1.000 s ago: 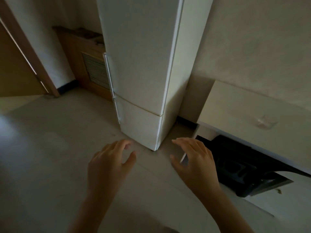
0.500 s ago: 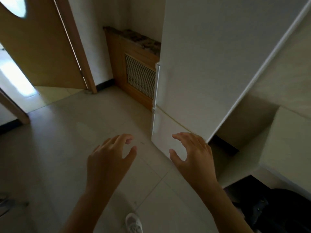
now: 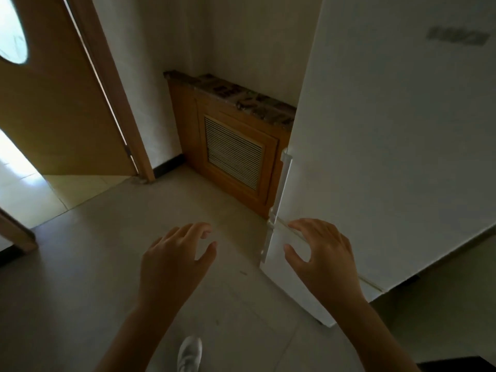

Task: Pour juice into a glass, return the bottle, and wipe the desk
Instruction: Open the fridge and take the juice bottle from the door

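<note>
Closer now than a moment ago, the white fridge [image 3: 389, 130] fills the right side of the view, and the desk that showed beside it earlier has slipped out of frame as the person has turned and stepped toward the fridge front. Both fridge doors are shut, so whatever is inside is hidden (the juice bottle presumably sits in there, but nothing shows it). No bottle, glass or cloth is anywhere in view, so where the task's things are cannot be told.

Left of the fridge stands a wooden vent cabinet [image 3: 230, 146] against the wall, and further left a wooden door [image 3: 53, 108] hangs open onto a brighter room. Pale floor tiles [image 3: 94, 264] run beneath.

Judging by this, the task has barely begun: nothing is poured, returned or wiped, and the fridge has yet to be opened.

Near the fridge's vertical handle [image 3: 281, 189], the right hand [image 3: 322, 261] hovers with fingers spread and curved, holding nothing, not touching. Beside it, over the floor, the left hand [image 3: 174, 264] is likewise loose and empty. A white shoe [image 3: 189, 354] shows at the bottom edge.
</note>
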The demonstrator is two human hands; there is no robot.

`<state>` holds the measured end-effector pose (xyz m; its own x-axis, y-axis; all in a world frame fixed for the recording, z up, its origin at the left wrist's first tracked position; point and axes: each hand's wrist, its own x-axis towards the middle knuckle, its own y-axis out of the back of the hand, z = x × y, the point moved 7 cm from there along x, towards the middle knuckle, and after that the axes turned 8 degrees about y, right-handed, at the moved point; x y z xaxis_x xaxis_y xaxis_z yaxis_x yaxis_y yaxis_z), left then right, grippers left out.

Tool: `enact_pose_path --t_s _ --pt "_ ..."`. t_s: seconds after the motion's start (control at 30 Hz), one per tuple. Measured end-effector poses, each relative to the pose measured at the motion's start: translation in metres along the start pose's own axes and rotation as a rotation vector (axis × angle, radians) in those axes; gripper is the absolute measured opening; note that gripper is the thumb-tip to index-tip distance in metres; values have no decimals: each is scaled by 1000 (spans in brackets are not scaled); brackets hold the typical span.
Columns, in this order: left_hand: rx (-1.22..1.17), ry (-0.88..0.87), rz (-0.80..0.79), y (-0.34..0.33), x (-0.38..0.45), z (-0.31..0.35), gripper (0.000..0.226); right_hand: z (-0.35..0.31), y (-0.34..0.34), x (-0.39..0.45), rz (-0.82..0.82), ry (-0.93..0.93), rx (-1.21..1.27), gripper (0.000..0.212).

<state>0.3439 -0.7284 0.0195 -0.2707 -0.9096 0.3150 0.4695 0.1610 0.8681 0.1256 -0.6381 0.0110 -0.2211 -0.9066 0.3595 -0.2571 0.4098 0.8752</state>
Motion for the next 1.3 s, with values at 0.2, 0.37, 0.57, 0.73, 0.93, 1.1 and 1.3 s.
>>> enact_pose_path --t_s 0.2,0.37,0.57,0.73,0.93,1.1,1.3 --pt "-13 -173 -61 -28 118 -34 22 -17 -43 87 30 -156 -49 30" --pt "-51 -380 -118 -60 200 -23 23 -15 -61 137 49 -285 -126 31" --pt "-109 -549 -176 -107 266 0 25 20 -82 179 25 -480 -200 33" --pt "-78 -681 -172 -144 325 31 24 56 -100 225 44 -567 -249 38" --pt "-75 -888 -195 -170 373 77 28 92 -109 250 69 -722 -288 42" --pt "-195 -1048 -186 -182 395 127 35 106 -120 251 70 -872 -329 42" --pt "-392 -1249 -188 -187 414 171 46 108 -138 262 121 -1049 -331 38"
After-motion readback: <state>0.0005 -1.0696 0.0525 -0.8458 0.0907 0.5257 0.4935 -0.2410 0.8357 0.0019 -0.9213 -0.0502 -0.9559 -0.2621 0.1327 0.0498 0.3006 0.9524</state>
